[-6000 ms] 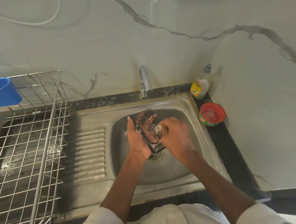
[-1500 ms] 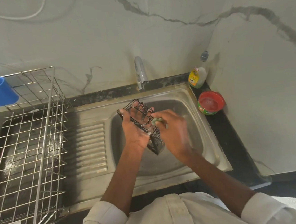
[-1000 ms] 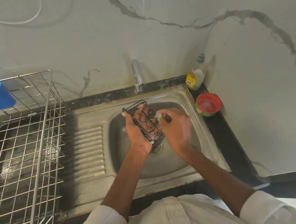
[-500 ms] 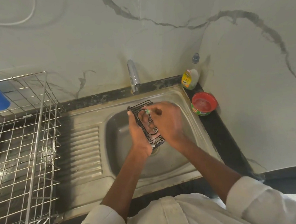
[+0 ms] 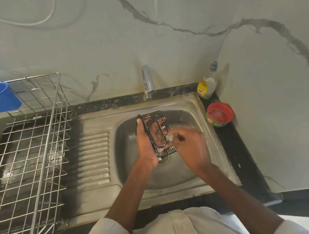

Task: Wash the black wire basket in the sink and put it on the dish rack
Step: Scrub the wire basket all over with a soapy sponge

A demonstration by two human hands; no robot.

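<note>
Left hand (image 5: 146,146) holds the black wire basket (image 5: 156,134) over the sink (image 5: 196,171), long axis from twelve to six o'clock. At its three o'clock, my right hand (image 5: 189,145) pinches a scrubber (image 5: 169,137). I judge the dish rack (image 5: 27,157), at nine o'clock, nearer my left.

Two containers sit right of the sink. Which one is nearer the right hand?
The red-lidded green tub; the yellow-labelled bottle stands farther back in the corner.
</note>
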